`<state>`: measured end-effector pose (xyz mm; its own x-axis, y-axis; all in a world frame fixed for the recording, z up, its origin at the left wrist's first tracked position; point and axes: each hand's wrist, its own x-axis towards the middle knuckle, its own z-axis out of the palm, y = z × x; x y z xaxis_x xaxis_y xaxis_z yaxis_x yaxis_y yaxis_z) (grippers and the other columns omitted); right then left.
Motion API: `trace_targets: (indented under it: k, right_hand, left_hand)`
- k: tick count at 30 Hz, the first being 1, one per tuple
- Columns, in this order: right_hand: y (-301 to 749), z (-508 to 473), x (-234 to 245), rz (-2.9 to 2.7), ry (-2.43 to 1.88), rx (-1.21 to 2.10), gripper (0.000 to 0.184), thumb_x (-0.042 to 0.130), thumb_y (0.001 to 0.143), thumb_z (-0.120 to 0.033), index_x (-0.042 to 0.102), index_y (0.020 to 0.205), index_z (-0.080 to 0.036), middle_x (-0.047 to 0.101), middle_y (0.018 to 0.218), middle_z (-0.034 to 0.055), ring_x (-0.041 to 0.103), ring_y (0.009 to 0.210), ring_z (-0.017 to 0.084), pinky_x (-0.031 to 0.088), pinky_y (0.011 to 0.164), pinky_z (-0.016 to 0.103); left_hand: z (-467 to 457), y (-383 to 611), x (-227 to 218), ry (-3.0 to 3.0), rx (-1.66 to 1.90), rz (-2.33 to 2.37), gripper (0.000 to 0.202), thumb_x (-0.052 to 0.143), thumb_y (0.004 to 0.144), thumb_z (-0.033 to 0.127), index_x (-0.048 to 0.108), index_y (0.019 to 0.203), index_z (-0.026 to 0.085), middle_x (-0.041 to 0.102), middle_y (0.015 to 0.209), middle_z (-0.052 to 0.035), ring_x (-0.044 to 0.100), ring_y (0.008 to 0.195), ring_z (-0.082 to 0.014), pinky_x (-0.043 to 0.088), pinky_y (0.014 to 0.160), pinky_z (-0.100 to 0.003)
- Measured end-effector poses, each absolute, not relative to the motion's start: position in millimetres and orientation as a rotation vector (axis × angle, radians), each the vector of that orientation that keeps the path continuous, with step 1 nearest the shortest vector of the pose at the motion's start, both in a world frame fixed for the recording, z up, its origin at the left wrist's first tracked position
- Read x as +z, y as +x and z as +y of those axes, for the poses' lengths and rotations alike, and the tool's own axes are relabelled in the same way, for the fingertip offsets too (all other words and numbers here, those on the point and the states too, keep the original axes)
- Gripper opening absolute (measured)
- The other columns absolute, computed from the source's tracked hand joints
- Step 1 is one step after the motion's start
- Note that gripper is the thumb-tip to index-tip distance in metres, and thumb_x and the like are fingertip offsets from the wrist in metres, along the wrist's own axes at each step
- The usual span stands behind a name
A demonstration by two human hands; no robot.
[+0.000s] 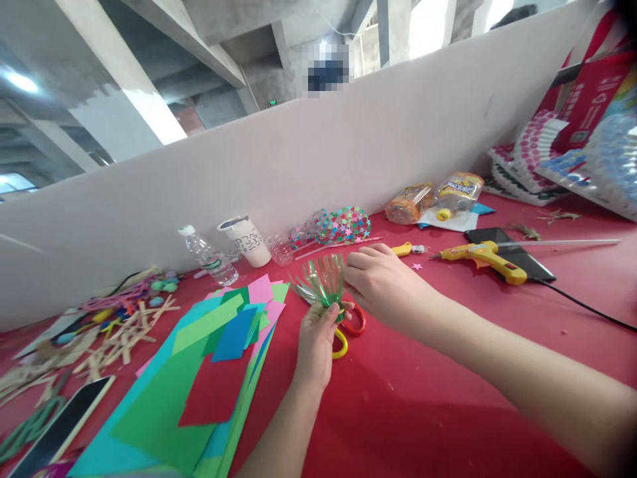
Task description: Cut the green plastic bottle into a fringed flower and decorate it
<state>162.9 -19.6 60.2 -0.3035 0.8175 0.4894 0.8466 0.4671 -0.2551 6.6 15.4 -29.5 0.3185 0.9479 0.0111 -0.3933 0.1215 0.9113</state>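
Observation:
My left hand (314,345) is closed on the base of a green plastic bottle bottom (322,282) that is cut into thin strips fanning upward. My right hand (381,282) is beside it on the right, fingers curled against the strips at their upper right. Under both hands lie scissors with a red and a yellow handle (348,328) on the red table (423,398). What my right fingertips pinch is hidden behind the strips.
Coloured paper sheets (199,372) lie left of my hands, with wooden sticks (119,335) and a phone (64,421) further left. A yellow glue gun (485,259) rests on a dark tablet at the right. A water bottle (209,255), a cup (246,240) and a star-covered bottle (338,226) stand by the white partition.

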Motion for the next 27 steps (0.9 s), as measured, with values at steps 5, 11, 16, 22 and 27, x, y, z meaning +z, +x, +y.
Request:
trace_targets:
  k: [5,11,16,22,27]
  right_hand:
    - [156.5,-25.6,61.8,-2.130,-1.339,0.124,0.014,0.054,0.076,-0.006,0.051,0.068,-0.017,0.054,0.073,0.0003,0.043,0.068,0.013,0.030,0.061,0.026]
    - [147.8,-25.2,55.8,-1.942,-1.319,0.387,0.014,0.054,0.074,-0.006,0.050,0.074,-0.019,0.054,0.072,-0.0018,0.046,0.063,0.011,0.032,0.057,0.023]
    - [144.9,-19.8,48.8,-1.759,-1.244,0.738,0.010,0.056,0.078,-0.013,0.049,0.080,-0.021,0.059,0.069,-0.0035,0.056,0.061,0.011,0.041,0.054,0.021]
    - [151.2,-17.4,51.8,-1.587,-1.149,1.045,0.006,0.053,0.080,-0.016,0.052,0.081,-0.022,0.065,0.068,-0.0026,0.066,0.063,0.014,0.053,0.061,0.025]
    - [154.5,-17.0,53.7,-1.478,-1.118,1.191,0.002,0.052,0.083,-0.020,0.054,0.084,-0.020,0.069,0.070,0.0007,0.068,0.061,0.015,0.056,0.061,0.029]
  left_hand:
    - [15.7,7.5,-27.5,0.901,1.155,0.597,0.006,0.068,0.080,0.022,0.069,0.076,0.018,0.068,0.078,0.0014,0.061,0.073,-0.0093,0.047,0.070,-0.021]
    - [15.2,7.8,-24.0,0.914,1.138,0.560,0.007,0.067,0.080,0.024,0.070,0.082,0.018,0.069,0.082,-0.0009,0.062,0.080,-0.0134,0.047,0.075,-0.025]
    - [14.4,9.5,-22.8,0.933,1.148,0.527,0.010,0.066,0.081,0.022,0.070,0.089,0.020,0.070,0.088,-0.0026,0.062,0.089,-0.0164,0.045,0.083,-0.028]
    - [12.1,8.8,-23.8,0.944,1.136,0.512,0.010,0.063,0.083,0.023,0.069,0.087,0.016,0.067,0.081,-0.0032,0.060,0.079,-0.0146,0.046,0.078,-0.028]
    - [11.6,8.6,-23.2,0.935,1.106,0.554,0.012,0.064,0.082,0.023,0.065,0.074,0.015,0.060,0.072,0.0002,0.055,0.069,-0.0114,0.045,0.071,-0.026]
